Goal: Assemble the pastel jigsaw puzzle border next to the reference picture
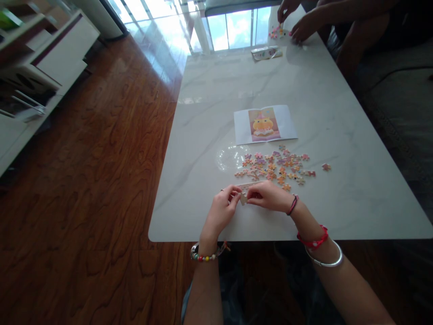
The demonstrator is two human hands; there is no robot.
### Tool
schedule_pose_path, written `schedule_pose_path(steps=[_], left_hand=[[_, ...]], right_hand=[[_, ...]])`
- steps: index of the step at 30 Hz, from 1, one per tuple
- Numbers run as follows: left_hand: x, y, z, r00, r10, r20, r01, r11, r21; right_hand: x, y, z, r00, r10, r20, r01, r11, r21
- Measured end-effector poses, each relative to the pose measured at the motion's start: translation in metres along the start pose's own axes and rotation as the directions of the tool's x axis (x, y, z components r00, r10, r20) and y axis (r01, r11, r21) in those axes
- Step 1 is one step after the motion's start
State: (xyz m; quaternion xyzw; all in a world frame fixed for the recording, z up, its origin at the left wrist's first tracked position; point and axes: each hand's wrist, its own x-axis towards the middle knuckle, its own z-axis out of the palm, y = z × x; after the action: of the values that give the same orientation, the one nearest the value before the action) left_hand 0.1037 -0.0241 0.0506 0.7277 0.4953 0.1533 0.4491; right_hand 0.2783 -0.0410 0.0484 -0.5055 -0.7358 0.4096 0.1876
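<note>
My left hand (222, 208) and my right hand (271, 197) meet close to the table's near edge. Between their fingertips is a pale jigsaw piece (243, 198), pinched from both sides. A light strip of jigsaw pieces (252, 184) shows just behind my fingers, partly covered by them. Beyond my hands lies a loose heap of small orange, pink and purple jigsaw pieces (270, 167). Past the heap, a creased paper sheet (243, 126) carries a printed picture of a yellow character with a cake.
A white marbled table (199, 149) bears everything. One stray jigsaw piece (326, 167) lies right of the heap. At the far end, another person's hands (309, 25) handle small colourful pieces beside a crumpled wrapper (266, 53). A white cabinet (64, 54) stands on the left.
</note>
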Motion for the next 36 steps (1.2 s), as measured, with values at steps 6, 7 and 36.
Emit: schedule_pose_path(steps=[6,7,36], left_hand=[[0.001,-0.002,0.0,1.0,0.003,-0.02,-0.003,1.0,-0.017],[0.001,-0.002,0.0,1.0,0.005,-0.024,-0.005,1.0,-0.021],[0.004,-0.007,0.004,0.997,-0.003,-0.08,0.011,0.994,0.106]], right_hand=[[-0.004,0.001,-0.003,0.998,0.067,0.011,-0.067,0.997,0.037],[-0.005,0.001,-0.004,0.995,0.102,0.017,-0.103,0.993,0.053],[-0.035,0.037,-0.049,0.785,0.161,-0.598,-0.26,0.962,-0.082]])
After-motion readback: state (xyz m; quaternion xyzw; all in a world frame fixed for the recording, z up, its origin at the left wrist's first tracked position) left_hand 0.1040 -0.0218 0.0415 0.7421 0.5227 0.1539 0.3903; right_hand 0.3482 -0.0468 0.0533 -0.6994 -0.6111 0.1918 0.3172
